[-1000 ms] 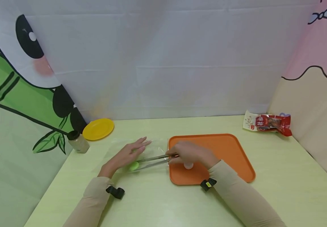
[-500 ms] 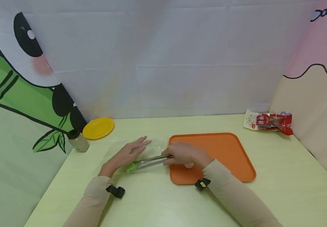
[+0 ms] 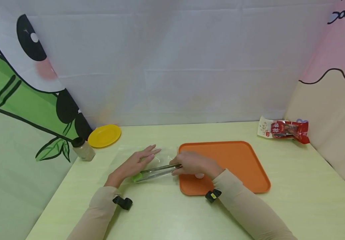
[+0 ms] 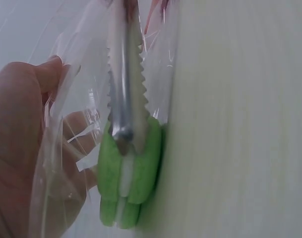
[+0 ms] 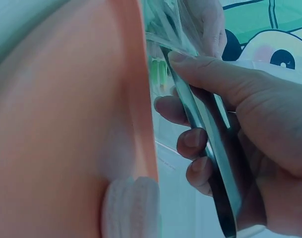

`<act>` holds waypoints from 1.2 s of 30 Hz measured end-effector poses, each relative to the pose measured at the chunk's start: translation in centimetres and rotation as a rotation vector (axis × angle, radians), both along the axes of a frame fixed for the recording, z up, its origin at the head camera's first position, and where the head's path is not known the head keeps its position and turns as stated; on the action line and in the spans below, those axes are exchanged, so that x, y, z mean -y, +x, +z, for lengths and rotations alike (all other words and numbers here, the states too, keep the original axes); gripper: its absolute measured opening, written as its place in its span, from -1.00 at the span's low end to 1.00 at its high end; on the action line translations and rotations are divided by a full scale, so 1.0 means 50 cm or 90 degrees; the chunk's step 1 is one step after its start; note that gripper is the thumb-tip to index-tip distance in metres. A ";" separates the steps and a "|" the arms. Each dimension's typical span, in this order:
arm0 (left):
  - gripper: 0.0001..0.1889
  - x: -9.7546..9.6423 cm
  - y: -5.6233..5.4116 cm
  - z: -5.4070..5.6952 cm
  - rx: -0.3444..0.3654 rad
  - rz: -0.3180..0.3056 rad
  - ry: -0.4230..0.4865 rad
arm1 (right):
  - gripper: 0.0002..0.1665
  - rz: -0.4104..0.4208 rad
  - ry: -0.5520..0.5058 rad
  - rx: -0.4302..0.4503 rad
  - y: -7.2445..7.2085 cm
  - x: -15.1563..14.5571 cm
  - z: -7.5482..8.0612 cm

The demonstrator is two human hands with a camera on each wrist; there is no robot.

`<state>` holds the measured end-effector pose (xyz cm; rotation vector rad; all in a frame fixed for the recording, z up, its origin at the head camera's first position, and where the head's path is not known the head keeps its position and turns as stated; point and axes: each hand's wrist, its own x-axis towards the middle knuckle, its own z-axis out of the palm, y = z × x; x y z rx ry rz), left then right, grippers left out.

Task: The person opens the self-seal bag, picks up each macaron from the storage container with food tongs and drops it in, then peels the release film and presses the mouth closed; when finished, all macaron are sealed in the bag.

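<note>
My right hand (image 3: 194, 163) grips metal tongs (image 3: 160, 168) from above, over the tray's left edge. The tongs' serrated tips (image 4: 122, 134) reach into a clear plastic bag (image 4: 93, 54) and meet a lobed green-and-white piece (image 4: 128, 178), whose kind I cannot tell. My left hand (image 3: 138, 160) is at the bag, its fingers fairly straight in the head view. In the left wrist view its thumb touches the film, and other fingers show through it. A pale pinkish ridged piece (image 5: 131, 208) sits on the orange tray (image 3: 235, 156), partly hidden under my right hand in the head view.
A yellow plate (image 3: 104, 136) and a dark-capped jar (image 3: 83, 150) stand at the back left of the pale table (image 3: 166, 213). At the back right lies a red-and-white food packet (image 3: 283, 129). A printed cloth backdrop (image 3: 172, 66) rises behind the table.
My right hand and the tongs have shifted slightly left. The green piece has moved left with the tips, deeper under my left hand. My left hand has barely moved.
</note>
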<state>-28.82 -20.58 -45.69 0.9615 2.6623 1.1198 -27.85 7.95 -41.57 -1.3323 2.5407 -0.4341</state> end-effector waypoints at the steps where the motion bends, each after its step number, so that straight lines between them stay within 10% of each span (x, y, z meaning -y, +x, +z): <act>1: -0.54 0.000 -0.001 0.000 0.000 0.001 0.000 | -0.76 0.001 -0.001 0.001 0.000 -0.002 0.001; 19: -0.55 -0.001 -0.002 0.003 -0.006 0.000 0.003 | -0.84 -0.026 -0.034 0.069 -0.009 -0.047 0.014; 36: -0.54 0.002 0.002 0.003 -0.010 0.007 0.001 | -0.74 -0.094 -0.102 0.040 0.013 -0.243 0.041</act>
